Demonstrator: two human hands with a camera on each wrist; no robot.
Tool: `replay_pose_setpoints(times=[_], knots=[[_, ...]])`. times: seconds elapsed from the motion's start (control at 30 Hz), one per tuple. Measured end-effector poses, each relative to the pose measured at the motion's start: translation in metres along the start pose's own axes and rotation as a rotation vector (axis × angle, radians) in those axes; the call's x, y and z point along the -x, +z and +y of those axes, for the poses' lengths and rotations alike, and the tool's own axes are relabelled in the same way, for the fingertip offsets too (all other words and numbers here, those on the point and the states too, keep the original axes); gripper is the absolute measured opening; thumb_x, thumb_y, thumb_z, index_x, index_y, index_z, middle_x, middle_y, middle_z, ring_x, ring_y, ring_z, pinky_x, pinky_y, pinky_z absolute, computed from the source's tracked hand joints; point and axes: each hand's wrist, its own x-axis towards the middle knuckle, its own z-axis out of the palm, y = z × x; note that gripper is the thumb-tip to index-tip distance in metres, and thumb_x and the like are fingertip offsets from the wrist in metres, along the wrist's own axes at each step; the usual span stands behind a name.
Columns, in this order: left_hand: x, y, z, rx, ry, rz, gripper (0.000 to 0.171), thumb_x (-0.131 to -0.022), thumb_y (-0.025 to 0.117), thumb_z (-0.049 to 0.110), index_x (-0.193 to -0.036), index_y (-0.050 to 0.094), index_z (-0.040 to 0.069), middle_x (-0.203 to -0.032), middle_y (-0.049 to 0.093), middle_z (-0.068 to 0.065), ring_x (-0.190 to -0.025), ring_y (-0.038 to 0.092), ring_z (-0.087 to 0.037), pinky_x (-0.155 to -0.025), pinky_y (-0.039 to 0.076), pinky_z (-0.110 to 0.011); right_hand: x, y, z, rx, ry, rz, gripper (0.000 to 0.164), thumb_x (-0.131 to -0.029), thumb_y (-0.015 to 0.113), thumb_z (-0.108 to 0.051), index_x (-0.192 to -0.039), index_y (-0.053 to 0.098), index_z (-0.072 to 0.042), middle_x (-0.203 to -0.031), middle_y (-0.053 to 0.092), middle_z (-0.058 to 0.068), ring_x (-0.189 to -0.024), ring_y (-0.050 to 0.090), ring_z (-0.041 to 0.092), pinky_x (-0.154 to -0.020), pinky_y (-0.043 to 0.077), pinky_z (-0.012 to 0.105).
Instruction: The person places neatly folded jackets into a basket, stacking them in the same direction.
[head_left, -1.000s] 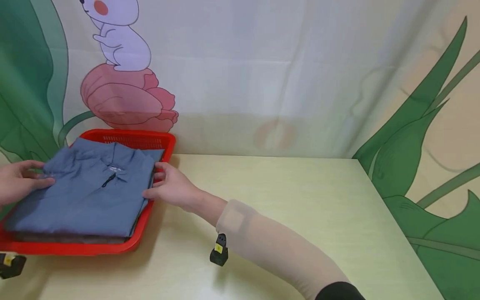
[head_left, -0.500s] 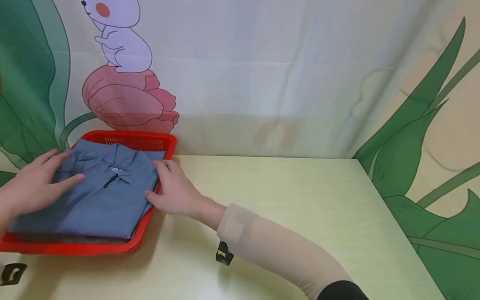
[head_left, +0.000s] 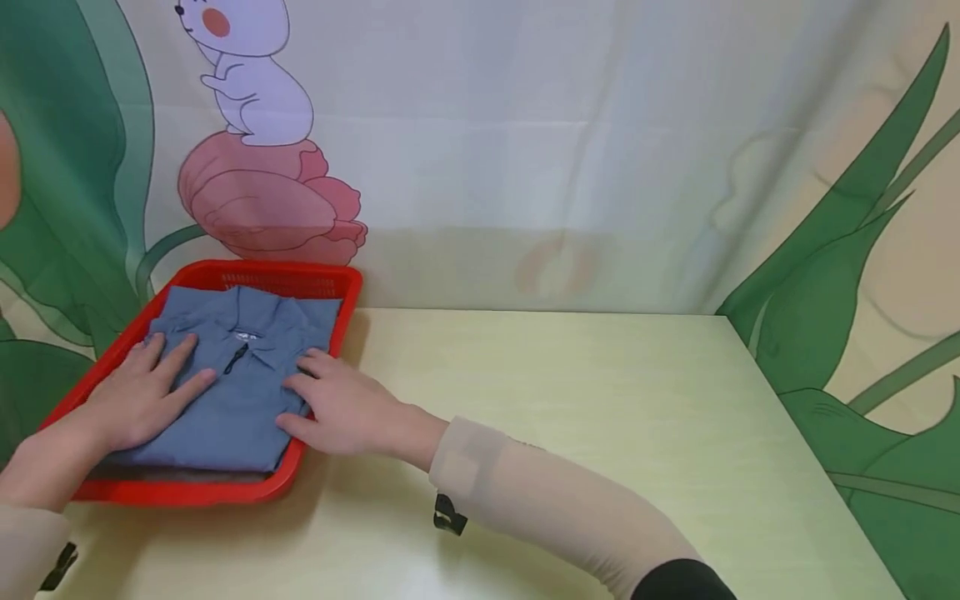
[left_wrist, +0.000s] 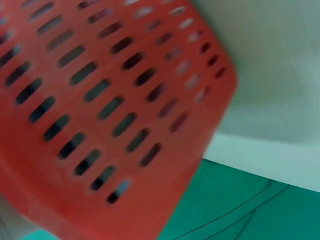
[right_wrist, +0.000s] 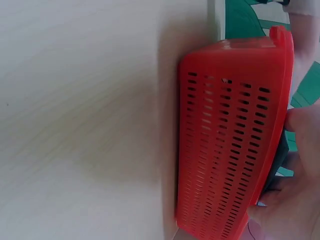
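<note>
A folded blue shirt point(head_left: 247, 400) with a collar and a small black tag lies on top in a red plastic basket point(head_left: 348, 317). Under its front edge shows a strip of darker cloth point(head_left: 187, 476). My left hand point(head_left: 146, 396) rests on the left part of the shirt, fingers spread. At the shirt's right edge, over the basket rim, my right hand point(head_left: 341, 404) touches the cloth with relaxed fingers. The left wrist view is filled by the slotted basket wall point(left_wrist: 115, 110). In the right wrist view, my right hand point(right_wrist: 300, 185) is beside the basket rim.
The basket stands on a pale wooden table point(head_left: 540, 417), near its left end. Behind the table hangs a printed curtain point(head_left: 480, 150) with a white animal, a pink flower and green leaves. Black wrist devices point(head_left: 448, 515) hang beneath the sleeves.
My left hand has moved right from the shirt's left edge and now lies flat on top of it. My right hand has shifted slightly toward the front along the right edge.
</note>
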Motion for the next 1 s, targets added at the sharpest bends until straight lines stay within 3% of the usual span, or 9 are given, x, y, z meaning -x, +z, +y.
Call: replay_pose_setpoints(times=[0.3, 0.5, 0.77, 1.0], knots=[[0.003, 0.025, -0.007, -0.034, -0.014, 0.064, 0.084, -0.107, 0.035, 0.054, -0.158, 0.013, -0.01, -0.154, 0.007, -0.048, -0.143, 0.003, -0.064, -0.111, 0.007, -0.077, -0.005, 0.005, 0.0, 0.04, 0.004, -0.069, 0.057, -0.107, 0.043, -0.052, -0.154, 0.049, -0.021, -0.161, 0.039, 0.0, -0.153, 0.022, 0.018, -0.122, 0.021, 0.034], [0.004, 0.027, -0.007, -0.02, -0.028, 0.014, 0.086, -0.107, 0.031, 0.057, -0.159, 0.008, -0.007, -0.155, 0.002, -0.047, -0.143, -0.003, -0.062, -0.111, 0.0, -0.077, -0.007, 0.007, 0.001, 0.072, -0.006, -0.111, 0.06, -0.107, 0.036, -0.057, -0.157, 0.046, -0.025, -0.162, 0.038, -0.003, -0.153, 0.019, 0.015, -0.123, 0.02, 0.042], [0.003, 0.024, -0.004, 0.012, -0.046, -0.053, 0.089, -0.106, 0.03, 0.059, -0.159, 0.004, -0.007, -0.156, -0.002, -0.046, -0.144, -0.008, -0.062, -0.112, -0.004, -0.076, -0.008, 0.011, 0.008, 0.057, -0.062, -0.117, 0.062, -0.107, 0.033, -0.059, -0.159, 0.042, -0.027, -0.162, 0.036, -0.005, -0.152, 0.018, 0.013, -0.119, 0.029, 0.047], [-0.001, 0.025, -0.008, 0.02, -0.059, -0.08, 0.091, -0.105, 0.029, 0.062, -0.159, 0.004, -0.006, -0.157, -0.004, -0.045, -0.144, -0.008, -0.061, -0.112, -0.005, -0.075, 0.003, 0.009, 0.002, 0.085, -0.094, -0.153, 0.062, -0.107, 0.03, -0.059, -0.159, 0.04, -0.029, -0.164, 0.033, -0.007, -0.154, 0.013, 0.013, -0.121, 0.024, 0.048]])
